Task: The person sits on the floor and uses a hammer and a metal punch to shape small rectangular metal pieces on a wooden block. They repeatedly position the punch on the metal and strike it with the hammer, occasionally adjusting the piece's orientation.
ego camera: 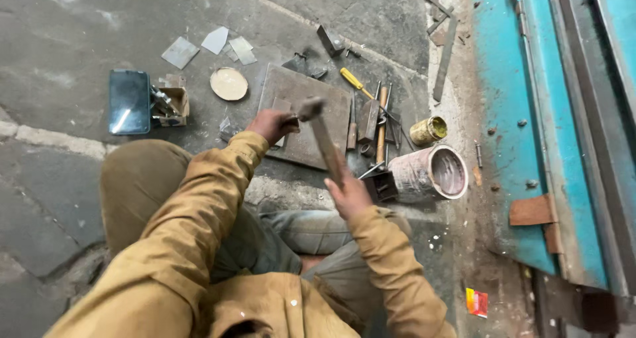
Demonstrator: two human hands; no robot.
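A big blue-green metal door (510,112) fills the right side, with a rusty brown patch (530,211) near its lower edge. The rest is a grey concrete floor (66,33), and the person sits on it in a mustard-yellow jacket (199,245) and grey trousers.

In the middle of the floor lies a dark square steel plate (311,99). The left hand (270,124) rests at the near left edge of this plate, its fingers closed on a small flat metal piece (281,106) that lies on the plate. The right hand (349,193) is closed in a fist around the handle of a hammer (321,132). The hammer is lifted, and its head hangs just above the small piece, near the left hand.

To the right of the plate a dirty paint can (430,172) lies on its side with the open mouth toward the door. Behind it stands a smaller yellow tin (428,130). Between the plate and the cans some hand tools lie together, among them a screwdriver with a yellow handle (354,81).

Left of the plate there is a dark phone (129,101), and beside it a small cardboard box (173,105) with metal parts. A round pale lid (229,83) lies between the box and the plate. Thin sheet scraps (215,41) are scattered at the far side. A small red and yellow packet (476,302) lies near the bottom right.
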